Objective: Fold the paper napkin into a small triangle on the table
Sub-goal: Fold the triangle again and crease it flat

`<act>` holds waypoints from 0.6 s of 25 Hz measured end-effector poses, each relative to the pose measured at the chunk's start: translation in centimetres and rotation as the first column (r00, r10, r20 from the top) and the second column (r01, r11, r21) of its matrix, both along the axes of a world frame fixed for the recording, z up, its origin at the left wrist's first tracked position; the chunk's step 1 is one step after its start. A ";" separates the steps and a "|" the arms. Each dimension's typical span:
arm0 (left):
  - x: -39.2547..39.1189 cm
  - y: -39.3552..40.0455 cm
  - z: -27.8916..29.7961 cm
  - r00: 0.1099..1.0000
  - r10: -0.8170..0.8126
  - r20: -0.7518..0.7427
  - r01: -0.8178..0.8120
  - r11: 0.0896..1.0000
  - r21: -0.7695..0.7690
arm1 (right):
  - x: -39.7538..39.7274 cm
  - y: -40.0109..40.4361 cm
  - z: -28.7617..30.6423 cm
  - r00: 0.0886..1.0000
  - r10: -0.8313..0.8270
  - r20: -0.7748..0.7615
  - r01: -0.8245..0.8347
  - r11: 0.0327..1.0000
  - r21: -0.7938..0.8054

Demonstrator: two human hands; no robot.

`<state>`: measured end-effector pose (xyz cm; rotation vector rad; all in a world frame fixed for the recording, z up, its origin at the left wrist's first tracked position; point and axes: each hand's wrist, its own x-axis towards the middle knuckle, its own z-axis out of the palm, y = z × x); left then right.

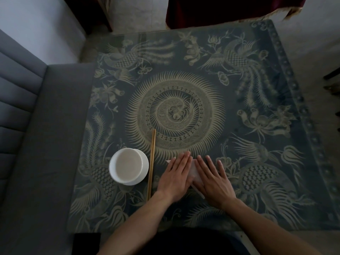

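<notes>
A white paper napkin (195, 174) lies flat on the patterned table (184, 100), near its front edge. Both hands cover most of it; only a strip between them, a corner at the left and an edge at the lower right show. My left hand (176, 178) rests palm down on the napkin's left part, fingers straight and close together. My right hand (214, 181) presses flat on its right part, fingers slightly spread. Neither hand grips anything. The napkin's folded shape is hidden under the hands.
A white bowl on a white saucer (128, 167) stands left of my hands. A pair of wooden chopsticks (151, 163) lies between the bowl and my left hand, pointing away from me. A grey sofa (36, 144) borders the table's left side.
</notes>
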<state>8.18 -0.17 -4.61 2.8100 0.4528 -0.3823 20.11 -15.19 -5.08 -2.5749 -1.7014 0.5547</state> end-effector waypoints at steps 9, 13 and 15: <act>-0.3 1.2 0.3 0.995 0.044 -0.091 -0.043 0.999 0.015 | 1.7 -1.1 0.1 0.999 0.050 0.008 -0.050 0.998 -0.032; -0.1 1.3 0.9 0.987 0.074 -0.142 -0.072 0.997 0.019 | 1.6 -1.1 0.1 0.999 0.043 -0.015 -0.044 0.997 -0.063; -0.1 1.3 1.0 0.985 0.075 -0.153 -0.074 0.997 0.017 | 1.7 -1.1 0.1 0.999 0.039 -0.020 -0.041 0.997 -0.071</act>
